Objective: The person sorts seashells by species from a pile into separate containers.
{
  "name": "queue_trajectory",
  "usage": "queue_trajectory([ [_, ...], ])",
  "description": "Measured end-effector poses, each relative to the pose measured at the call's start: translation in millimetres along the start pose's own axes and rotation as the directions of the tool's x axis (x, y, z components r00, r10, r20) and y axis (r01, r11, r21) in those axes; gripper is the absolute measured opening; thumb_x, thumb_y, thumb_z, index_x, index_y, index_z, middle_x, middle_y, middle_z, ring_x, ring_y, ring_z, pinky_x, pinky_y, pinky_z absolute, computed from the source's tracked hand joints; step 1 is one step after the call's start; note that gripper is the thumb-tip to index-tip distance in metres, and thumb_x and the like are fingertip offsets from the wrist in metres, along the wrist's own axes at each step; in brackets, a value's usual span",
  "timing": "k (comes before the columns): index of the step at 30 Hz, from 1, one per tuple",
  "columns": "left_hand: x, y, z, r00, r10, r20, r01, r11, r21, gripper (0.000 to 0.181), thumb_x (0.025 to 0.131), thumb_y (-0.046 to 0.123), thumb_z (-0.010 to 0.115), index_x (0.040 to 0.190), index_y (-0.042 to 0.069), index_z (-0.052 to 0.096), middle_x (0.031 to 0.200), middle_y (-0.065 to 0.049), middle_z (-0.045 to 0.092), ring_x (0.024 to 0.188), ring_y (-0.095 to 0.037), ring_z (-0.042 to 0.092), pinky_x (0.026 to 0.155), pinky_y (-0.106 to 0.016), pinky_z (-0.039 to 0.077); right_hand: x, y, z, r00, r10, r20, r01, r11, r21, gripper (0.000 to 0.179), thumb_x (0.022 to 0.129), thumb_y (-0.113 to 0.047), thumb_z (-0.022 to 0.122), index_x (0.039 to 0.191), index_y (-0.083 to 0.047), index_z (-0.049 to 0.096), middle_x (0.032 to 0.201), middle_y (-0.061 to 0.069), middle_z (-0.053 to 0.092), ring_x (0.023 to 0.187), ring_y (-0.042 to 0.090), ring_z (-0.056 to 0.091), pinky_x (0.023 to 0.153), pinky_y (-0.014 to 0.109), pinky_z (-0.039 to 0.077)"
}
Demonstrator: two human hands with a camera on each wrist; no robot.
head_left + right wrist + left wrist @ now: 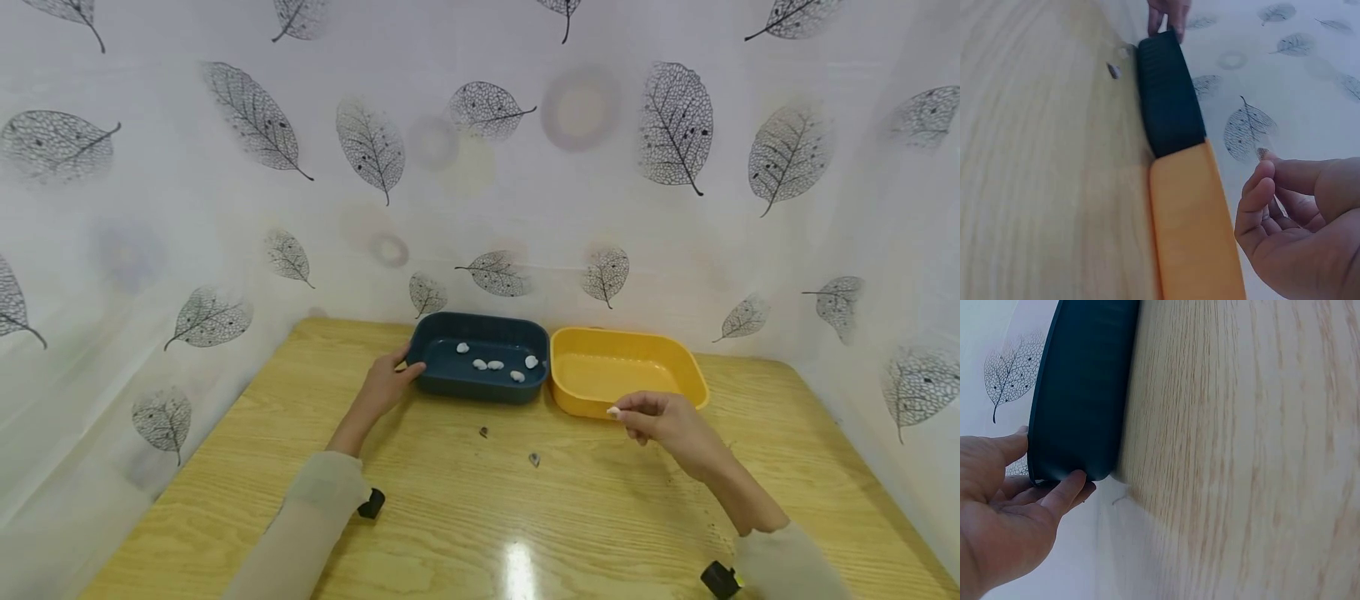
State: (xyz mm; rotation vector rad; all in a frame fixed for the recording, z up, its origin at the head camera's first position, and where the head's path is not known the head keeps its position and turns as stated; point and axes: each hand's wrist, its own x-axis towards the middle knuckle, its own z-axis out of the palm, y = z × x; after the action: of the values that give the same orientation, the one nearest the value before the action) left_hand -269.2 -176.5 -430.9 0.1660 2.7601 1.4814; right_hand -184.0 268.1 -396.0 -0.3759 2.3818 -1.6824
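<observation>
My left hand grips the left end of a dark blue plastic basin, thumb at its rim and fingers against the end wall. Several small white seashells lie scattered on that basin's floor. Between thumb and fingertips, my right hand pinches a small pale seashell; it shows over the front rim of a yellow basin. No shells show inside the visible part of the yellow basin.
The two basins stand side by side at the back of the wooden table, near a leaf-printed curtain. Two small dark shells, one nearer and one farther, lie in front of the blue basin.
</observation>
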Motion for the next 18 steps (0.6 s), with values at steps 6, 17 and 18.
queue_trajectory([
  [6,0.1,-0.9,-1.2,1.000,0.001,-0.001,-0.001,1.000,0.009,0.065,0.107,0.019,0.059,0.158,-0.007,0.029,0.160,-0.028,0.031,0.143,-0.044,0.040,0.115,-0.053,0.039,7.6,-6,-17,0.999,0.020,-0.043,-0.018,0.999,0.035,0.034,0.105,-0.016,0.064,0.120,0.015,0.063,0.093,0.011,0.064,0.078,0.018,0.058,0.071,0.029,0.056],
  [17,-0.4,-0.7,-0.6,1.000,0.002,0.004,-0.002,1.000,0.027,0.065,0.108,0.019,0.058,0.159,-0.006,0.028,0.161,-0.028,0.030,0.143,-0.044,0.040,0.115,-0.054,0.039,33.3,-2,-46,0.994,0.050,-0.097,-0.042,0.996,0.084,0.034,0.107,-0.016,0.059,0.124,0.013,0.061,0.095,0.008,0.065,0.078,0.014,0.058,0.071,0.026,0.056],
  [18,-0.5,-0.6,-0.8,1.000,0.001,0.002,-0.001,1.000,0.029,0.065,0.108,0.020,0.058,0.159,-0.006,0.028,0.161,-0.028,0.030,0.143,-0.044,0.040,0.115,-0.054,0.038,35.7,-1,-48,0.993,0.056,-0.101,-0.047,0.994,0.096,0.034,0.107,-0.016,0.059,0.124,0.013,0.061,0.096,0.006,0.066,0.079,0.014,0.058,0.071,0.026,0.056],
])
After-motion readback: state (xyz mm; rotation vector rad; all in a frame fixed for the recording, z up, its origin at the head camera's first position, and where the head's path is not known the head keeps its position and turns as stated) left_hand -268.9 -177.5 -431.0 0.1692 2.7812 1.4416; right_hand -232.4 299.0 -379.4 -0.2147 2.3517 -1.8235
